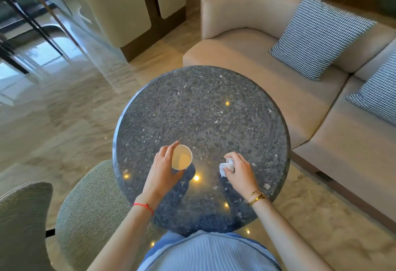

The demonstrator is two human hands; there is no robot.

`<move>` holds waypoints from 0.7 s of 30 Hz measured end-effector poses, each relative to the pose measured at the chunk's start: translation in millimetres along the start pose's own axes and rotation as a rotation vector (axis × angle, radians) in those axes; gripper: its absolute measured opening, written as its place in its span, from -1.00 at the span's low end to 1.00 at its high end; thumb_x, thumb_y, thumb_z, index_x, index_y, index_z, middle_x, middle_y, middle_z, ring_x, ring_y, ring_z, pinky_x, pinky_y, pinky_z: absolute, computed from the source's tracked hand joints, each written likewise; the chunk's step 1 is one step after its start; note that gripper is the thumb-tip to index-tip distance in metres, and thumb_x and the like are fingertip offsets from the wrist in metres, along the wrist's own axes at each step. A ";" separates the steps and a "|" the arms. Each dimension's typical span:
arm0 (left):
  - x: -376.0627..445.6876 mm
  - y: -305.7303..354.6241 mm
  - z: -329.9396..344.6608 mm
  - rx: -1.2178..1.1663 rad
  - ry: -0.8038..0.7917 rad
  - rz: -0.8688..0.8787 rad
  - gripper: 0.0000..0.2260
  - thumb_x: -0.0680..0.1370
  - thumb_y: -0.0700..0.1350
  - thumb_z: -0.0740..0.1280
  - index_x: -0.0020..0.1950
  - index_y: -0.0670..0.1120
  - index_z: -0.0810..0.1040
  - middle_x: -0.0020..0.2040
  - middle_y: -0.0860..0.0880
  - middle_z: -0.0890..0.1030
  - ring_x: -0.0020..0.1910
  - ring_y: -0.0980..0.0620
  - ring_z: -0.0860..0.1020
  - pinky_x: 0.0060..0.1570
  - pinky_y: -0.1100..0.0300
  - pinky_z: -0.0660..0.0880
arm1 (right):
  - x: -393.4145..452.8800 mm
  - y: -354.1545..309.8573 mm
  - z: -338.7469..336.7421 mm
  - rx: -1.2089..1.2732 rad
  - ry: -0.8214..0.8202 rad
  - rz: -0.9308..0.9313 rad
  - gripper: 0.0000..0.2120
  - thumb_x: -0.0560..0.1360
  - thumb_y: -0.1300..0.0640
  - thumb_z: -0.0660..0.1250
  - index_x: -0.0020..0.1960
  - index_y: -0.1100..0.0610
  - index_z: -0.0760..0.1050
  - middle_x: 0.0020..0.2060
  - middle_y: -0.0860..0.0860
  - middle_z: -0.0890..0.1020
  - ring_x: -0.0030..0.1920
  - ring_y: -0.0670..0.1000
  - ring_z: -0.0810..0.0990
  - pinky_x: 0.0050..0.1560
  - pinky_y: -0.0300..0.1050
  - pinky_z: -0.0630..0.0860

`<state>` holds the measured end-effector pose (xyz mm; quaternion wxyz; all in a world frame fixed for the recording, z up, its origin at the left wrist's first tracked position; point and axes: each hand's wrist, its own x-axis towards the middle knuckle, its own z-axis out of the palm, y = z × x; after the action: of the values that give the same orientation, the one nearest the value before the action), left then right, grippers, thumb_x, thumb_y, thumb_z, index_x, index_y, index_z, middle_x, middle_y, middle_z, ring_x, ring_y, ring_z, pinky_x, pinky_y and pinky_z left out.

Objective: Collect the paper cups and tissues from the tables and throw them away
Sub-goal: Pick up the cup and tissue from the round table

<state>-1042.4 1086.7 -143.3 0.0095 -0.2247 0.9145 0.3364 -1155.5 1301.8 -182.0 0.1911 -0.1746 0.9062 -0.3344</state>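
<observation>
left hand [164, 166] curls fingers and thumb around the paper cup [181, 157], lower centre of the frame on the round table [203, 107]; right hand [240, 171] pinches a crumpled tissue [226, 165] just right of it.

Bright daylight from left, ceiling-light glare on table [203, 107], wide-angle edge warp.

Round table [201, 107]: dark speckled stone, polished to a gloss, mirroring ceiling lights. Paper cup [181, 157] matt white; tissue [226, 166] crumpled soft paper. Floor [64, 120] glossy veined marble; sofa [246, 65] smooth matt beige cloth, cushions [319, 35] woven houndstooth, chair [85, 206] coarse nubby green-grey fabric.
</observation>
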 end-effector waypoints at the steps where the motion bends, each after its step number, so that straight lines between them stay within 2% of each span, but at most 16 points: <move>1: -6.6 1.4 -0.1 -0.022 0.004 -0.003 -0.26 0.41 -0.13 0.51 0.52 0.00 0.23 0.36 -0.04 0.39 0.29 -0.09 0.40 0.20 0.05 0.41 | -7.8 2.6 -4.2 0.008 0.017 0.001 -0.77 0.47 0.25 0.35 0.11 0.10 0.47 0.10 0.01 0.54 0.02 -0.01 0.50 -0.01 -0.17 0.47; 3: -20.1 4.3 -0.2 -0.065 0.015 -0.008 -0.23 0.42 -0.13 0.51 0.53 0.00 0.18 0.38 -0.03 0.37 0.32 -0.07 0.39 0.22 0.07 0.40 | -22.2 7.6 -11.1 0.019 0.046 0.000 -0.77 0.46 0.26 0.36 0.10 0.12 0.48 0.08 0.01 0.56 0.03 -0.02 0.51 0.00 -0.23 0.42; 6: -36.4 7.2 1.2 -0.085 0.036 -0.007 -0.20 0.40 -0.14 0.52 0.54 -0.04 0.16 0.41 -0.05 0.37 0.36 -0.06 0.38 0.29 0.09 0.33 | -40.1 14.9 -18.7 0.031 0.068 0.015 -0.76 0.46 0.27 0.36 0.11 0.15 0.48 0.06 0.03 0.58 0.08 0.03 0.53 0.04 -0.23 0.42; 13: -58.8 13.1 -3.4 -0.048 0.084 0.089 -0.27 0.39 -0.13 0.53 0.48 -0.07 0.28 0.33 -0.02 0.43 0.30 -0.06 0.43 0.18 0.17 0.36 | -68.0 16.2 -32.5 0.054 0.153 0.022 -0.74 0.46 0.23 0.38 0.13 0.15 0.46 0.07 0.08 0.59 0.09 0.07 0.54 0.02 -0.22 0.42; 21: -71.8 24.8 -15.7 -0.030 0.049 0.233 -0.28 0.42 -0.11 0.51 0.50 -0.04 0.25 0.36 0.00 0.40 0.31 -0.04 0.41 0.18 0.21 0.34 | -109.3 2.9 -31.6 0.063 0.286 0.023 -0.75 0.45 0.20 0.42 0.09 0.12 0.46 0.01 -0.02 0.59 0.03 0.00 0.55 -0.04 -0.32 0.36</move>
<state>-986.2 1122.7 -103.9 -0.0556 -0.1250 0.9292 0.3432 -1076.0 1369.5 -136.6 0.0692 -0.1086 0.9152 -0.3818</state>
